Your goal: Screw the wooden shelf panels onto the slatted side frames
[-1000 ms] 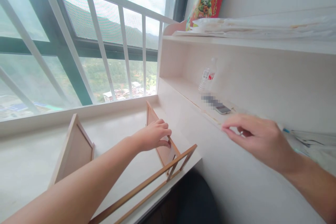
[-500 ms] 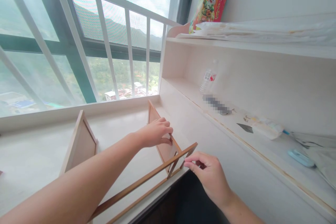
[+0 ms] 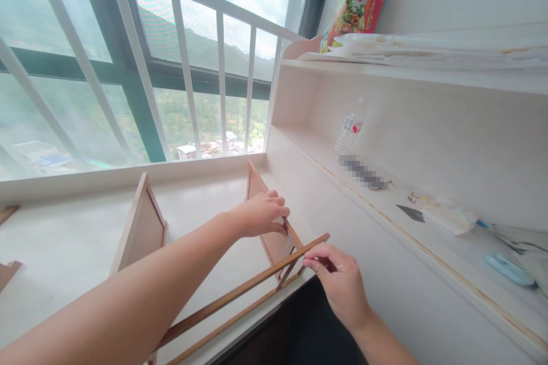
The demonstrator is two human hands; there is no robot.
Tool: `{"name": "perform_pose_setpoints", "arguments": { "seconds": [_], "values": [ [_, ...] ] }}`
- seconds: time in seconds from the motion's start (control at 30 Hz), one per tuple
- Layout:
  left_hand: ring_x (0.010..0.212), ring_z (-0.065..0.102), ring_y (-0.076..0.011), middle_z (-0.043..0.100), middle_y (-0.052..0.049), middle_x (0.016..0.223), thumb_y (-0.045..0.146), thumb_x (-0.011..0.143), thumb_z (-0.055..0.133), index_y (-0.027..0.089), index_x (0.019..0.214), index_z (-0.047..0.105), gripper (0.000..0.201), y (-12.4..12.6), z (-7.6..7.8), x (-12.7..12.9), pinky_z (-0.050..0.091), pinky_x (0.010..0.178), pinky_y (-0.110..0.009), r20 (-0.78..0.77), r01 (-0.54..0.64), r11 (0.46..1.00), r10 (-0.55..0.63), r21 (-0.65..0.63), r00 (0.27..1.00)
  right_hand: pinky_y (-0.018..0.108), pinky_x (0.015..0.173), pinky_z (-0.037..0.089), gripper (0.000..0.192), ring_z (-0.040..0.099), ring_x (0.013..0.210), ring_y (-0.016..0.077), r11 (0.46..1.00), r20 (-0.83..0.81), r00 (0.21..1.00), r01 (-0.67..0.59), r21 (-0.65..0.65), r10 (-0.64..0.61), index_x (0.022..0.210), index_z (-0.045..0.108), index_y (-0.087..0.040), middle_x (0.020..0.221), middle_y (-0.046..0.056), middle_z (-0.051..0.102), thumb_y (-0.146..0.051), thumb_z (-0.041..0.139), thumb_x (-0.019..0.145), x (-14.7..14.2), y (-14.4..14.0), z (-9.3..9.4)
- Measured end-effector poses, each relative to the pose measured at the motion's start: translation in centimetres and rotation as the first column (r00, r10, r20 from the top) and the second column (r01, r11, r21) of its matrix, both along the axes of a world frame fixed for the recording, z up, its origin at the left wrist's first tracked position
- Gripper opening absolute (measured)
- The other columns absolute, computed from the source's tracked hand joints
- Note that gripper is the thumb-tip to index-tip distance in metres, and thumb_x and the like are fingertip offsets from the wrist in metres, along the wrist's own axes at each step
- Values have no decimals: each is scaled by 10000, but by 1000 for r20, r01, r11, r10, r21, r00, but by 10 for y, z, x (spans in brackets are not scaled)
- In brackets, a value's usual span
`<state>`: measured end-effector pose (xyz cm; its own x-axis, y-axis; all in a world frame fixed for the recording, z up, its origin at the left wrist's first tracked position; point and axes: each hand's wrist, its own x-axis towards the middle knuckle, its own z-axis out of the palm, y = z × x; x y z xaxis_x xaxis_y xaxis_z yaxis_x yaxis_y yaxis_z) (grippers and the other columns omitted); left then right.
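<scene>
My left hand [image 3: 263,214] is closed over the top edge of a wooden side panel [image 3: 252,182], which stands upright near the wall. My right hand [image 3: 340,279] is pinched at the near corner of that panel, against a brown wooden rail [image 3: 240,296]. Whatever lies between its fingertips is too small or hidden to make out. The rail runs from the lower left to this corner, with short slats below it and a second rail parallel under it. A second wooden panel [image 3: 143,234] stands to the left, partly behind my left forearm.
A white shelf unit [image 3: 299,97] on the right holds a plastic bottle [image 3: 351,131], a dark pointed blade [image 3: 410,213], a light-blue case [image 3: 510,269] and a plastic bag [image 3: 454,217]. Wood pieces [image 3: 8,274] lie at far left. White railings [image 3: 184,68] front the window.
The view has shifted, so the scene sits further right and more wood pieces show at left. My right fingers have moved slightly closer over the rail's end. The left hand keeps its grip.
</scene>
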<state>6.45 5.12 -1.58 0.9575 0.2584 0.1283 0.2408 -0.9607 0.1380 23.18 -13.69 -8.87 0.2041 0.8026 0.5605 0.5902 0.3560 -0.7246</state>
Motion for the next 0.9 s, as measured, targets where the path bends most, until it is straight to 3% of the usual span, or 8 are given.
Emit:
{"name": "perform_pose_setpoints", "arguments": {
  "seconds": [0.4, 0.5, 0.63, 0.8, 0.9],
  "values": [
    [965, 541, -249, 653, -77, 930, 479, 907, 677, 192, 865, 673, 290, -4, 3, 2, 429, 815, -333, -41, 16, 997, -13, 75, 999, 196, 554, 497, 127, 575, 537, 107, 998, 53, 997, 58, 21, -59, 775, 705, -214, 678, -25, 699, -274, 745, 880, -5, 2, 8],
    [984, 547, -258, 672, -72, 929, 441, 904, 694, 202, 866, 681, 242, -5, 6, 2, 432, 819, -342, -45, 25, 1000, -25, 8, 999, 208, 541, 492, 153, 566, 525, 116, 994, 22, 994, 108, 12, -108, 780, 702, -212, 660, -21, 690, -321, 752, 873, -4, 3, 3],
    [1006, 555, -253, 705, -61, 923, 251, 912, 647, 212, 891, 695, 65, -15, 9, 1, 449, 861, -344, -23, 73, 989, -77, -126, 997, 220, 532, 475, 192, 548, 526, 124, 988, 6, 988, 153, -18, -153, 782, 690, -205, 646, -14, 671, -363, 748, 874, -3, 3, -3],
    [982, 571, -231, 722, -58, 953, 79, 849, 545, 200, 956, 710, 230, -30, 10, 7, 472, 903, -334, 0, 170, 961, -174, -221, 985, 219, 517, 446, 225, 510, 518, 117, 991, 19, 991, 132, -28, -131, 752, 674, -205, 614, -26, 622, -377, 732, 885, -4, 5, -4],
    [993, 570, -235, 716, -75, 967, 148, 909, 512, 192, 972, 719, 221, -34, 10, 9, 467, 934, -349, -3, 176, 954, -183, -240, 983, 216, 524, 455, 214, 526, 524, 118, 993, 5, 993, 120, -22, -120, 757, 670, -205, 620, -24, 635, -363, 722, 892, -5, 5, -6]
  ]
}}
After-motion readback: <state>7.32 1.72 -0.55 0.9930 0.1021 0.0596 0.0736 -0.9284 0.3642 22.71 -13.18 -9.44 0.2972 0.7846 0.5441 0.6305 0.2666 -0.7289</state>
